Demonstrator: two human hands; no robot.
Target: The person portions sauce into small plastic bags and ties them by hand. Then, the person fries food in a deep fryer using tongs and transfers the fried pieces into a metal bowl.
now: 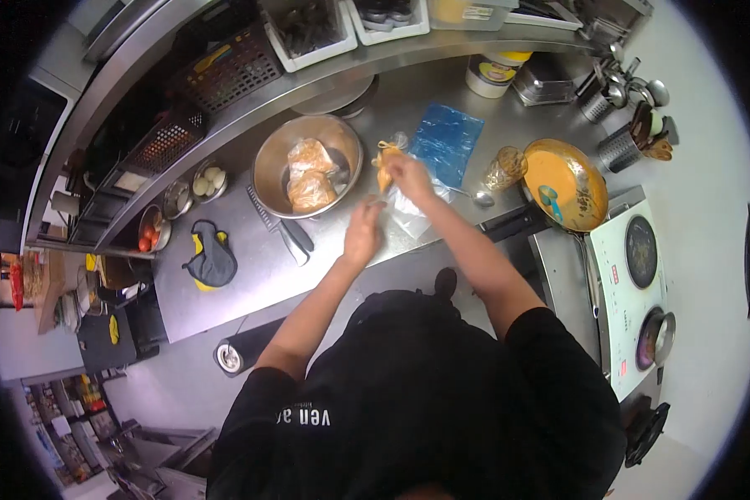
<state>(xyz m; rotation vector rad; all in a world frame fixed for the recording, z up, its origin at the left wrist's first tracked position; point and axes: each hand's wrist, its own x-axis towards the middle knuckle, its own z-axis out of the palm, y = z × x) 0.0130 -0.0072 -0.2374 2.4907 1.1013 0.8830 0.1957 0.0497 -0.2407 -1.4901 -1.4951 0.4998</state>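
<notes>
My right hand (412,177) is closed on the upper part of a small clear bag (383,171) filled with orange sauce, held above the steel counter. Just below and left of the bag is my left hand (364,229), its fingers apart and nothing seen in them. Beneath my right hand lie clear plastic bags (410,218). A blue plastic sheet (447,143) is spread behind them. To the left, a large steel bowl (263,171) holds wrapped orange-brown bundles (312,192).
A pan of orange sauce (550,177) with a turquoise utensil stands at right, near a glass jar (505,167) and a spoon (482,199). Knives (296,242) and a black-yellow glove (211,255) lie left. A hob (633,292) is at far right.
</notes>
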